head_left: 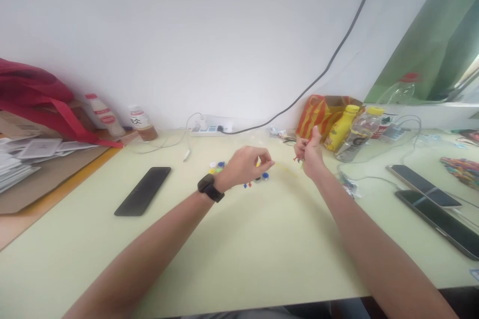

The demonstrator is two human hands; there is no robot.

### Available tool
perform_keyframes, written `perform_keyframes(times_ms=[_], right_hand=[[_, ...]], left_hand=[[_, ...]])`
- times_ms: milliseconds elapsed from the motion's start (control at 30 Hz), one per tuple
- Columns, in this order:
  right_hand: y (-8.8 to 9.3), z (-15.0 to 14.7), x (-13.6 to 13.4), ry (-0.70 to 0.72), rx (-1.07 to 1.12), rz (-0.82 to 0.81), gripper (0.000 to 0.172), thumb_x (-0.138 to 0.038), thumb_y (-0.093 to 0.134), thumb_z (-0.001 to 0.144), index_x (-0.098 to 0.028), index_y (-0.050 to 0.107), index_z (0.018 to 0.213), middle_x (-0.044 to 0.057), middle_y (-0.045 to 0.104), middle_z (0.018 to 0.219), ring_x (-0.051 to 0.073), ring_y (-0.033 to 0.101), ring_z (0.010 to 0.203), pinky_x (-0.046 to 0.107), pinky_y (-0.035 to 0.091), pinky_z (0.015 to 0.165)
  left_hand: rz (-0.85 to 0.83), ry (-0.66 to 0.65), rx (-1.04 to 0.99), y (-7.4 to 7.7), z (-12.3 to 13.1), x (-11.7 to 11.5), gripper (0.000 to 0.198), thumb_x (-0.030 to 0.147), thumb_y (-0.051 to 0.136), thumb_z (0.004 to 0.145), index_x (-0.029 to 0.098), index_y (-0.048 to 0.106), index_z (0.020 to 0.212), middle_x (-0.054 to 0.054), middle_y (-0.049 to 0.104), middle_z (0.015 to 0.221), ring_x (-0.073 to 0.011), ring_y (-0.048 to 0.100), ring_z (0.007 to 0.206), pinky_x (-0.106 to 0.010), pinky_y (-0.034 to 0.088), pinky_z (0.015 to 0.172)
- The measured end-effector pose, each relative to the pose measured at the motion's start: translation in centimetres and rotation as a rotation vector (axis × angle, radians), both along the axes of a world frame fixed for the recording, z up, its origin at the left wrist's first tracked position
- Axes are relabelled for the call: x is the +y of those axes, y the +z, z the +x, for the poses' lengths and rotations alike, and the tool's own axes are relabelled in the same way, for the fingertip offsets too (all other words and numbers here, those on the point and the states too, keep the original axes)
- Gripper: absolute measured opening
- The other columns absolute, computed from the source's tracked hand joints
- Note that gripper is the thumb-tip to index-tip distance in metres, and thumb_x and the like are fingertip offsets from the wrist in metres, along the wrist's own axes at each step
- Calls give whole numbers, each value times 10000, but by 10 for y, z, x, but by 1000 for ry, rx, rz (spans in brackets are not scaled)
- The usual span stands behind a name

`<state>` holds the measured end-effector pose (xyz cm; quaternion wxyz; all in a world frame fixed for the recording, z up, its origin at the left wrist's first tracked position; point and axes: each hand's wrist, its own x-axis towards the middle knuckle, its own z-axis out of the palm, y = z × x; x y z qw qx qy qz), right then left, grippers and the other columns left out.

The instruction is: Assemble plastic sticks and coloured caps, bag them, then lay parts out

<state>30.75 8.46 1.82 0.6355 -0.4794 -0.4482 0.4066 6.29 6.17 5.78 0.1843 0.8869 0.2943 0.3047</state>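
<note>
My left hand [247, 165], with a black watch on the wrist, is over the middle of the table, thumb and forefinger pinched together. A faint thin yellow strand [286, 169] shows beside its fingertips; whether the pinch holds it I cannot tell. Around this hand lie small round pieces, among them a white one [213, 165] and a blue one [265, 176]. A tiny blue piece [245, 186] and a tiny red piece [250, 185] lie just below. My right hand [311, 153] is raised with curled fingers; small red and dark bits [297, 159] stick out beneath them.
A black phone [142, 192] lies left, two more phones [424, 185] right. Bottles [341, 127] and a striped bag [312, 114] stand behind my right hand. A power strip [211, 127] with a grey cable [299, 97] sits by the wall. Papers [22, 164] are far left.
</note>
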Motion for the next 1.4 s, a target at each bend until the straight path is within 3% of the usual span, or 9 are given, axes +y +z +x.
perform_keyframes(times_ms=[233,367,533,633,800,900,1000,1167,1400], right_hand=[[-3,0,6,-145,167,132,733,-909,152,895,-268,153,539,-69,120,463,128,234,396,304,371,394],[-8,5,8,-165,220,87,716,-907,237,891,-268,198,571,-82,143,461,109,168,369,293,206,320],[-31,10,11,-260,-10,79,703,-836,598,810,-274,231,602,-79,248,454,102,214,391,301,175,364],[-47,11,12,-291,-231,16,667,-790,585,847,-279,241,591,-68,267,454,119,249,423,308,215,408],[-42,22,10,-144,-416,15,598,-706,664,824,-250,383,559,-42,389,504,137,349,509,293,275,484],[-31,31,5,101,-712,3,438,-565,840,688,-221,582,608,-17,564,613,156,468,609,283,350,562],[-28,35,2,314,-1060,-97,273,-442,832,701,-216,680,694,3,646,671,172,527,636,284,374,591],[-33,33,3,337,-1137,-135,99,-272,718,756,-209,679,690,19,698,691,182,587,656,283,401,631],[-34,28,4,311,-1133,-97,55,-259,697,763,-217,720,737,24,723,747,195,599,708,285,401,662]], left_hand=[[-73,-23,81,0,-1,-1,239,417,629,946,231,720,827,0,759,829,-151,674,634,-273,476,630],[-108,-30,109,0,-2,-2,246,419,618,949,229,733,842,-1,741,777,-135,649,542,-275,493,628],[-136,-40,100,1,-3,-3,247,418,617,949,225,737,852,-1,736,769,-110,594,434,-279,504,595],[-156,-51,104,2,-3,-4,261,431,610,956,221,735,863,-5,738,778,-106,580,404,-277,496,558],[-126,-52,123,2,-4,-2,265,436,606,961,226,738,868,-12,741,785,-130,642,494,-275,510,600],[-102,-49,122,0,-5,0,251,433,616,951,232,741,866,-24,746,815,-166,701,622,-274,515,623],[-80,-44,131,-2,-5,1,246,423,612,953,233,740,863,-28,746,823,-180,717,677,-280,515,648],[-59,-43,137,-2,-5,2,244,413,604,962,235,740,868,-21,753,834,-182,718,699,-291,508,683],[-58,-42,139,-3,-6,3,249,439,612,962,243,741,879,-13,766,857,-188,719,715,-301,499,698]])
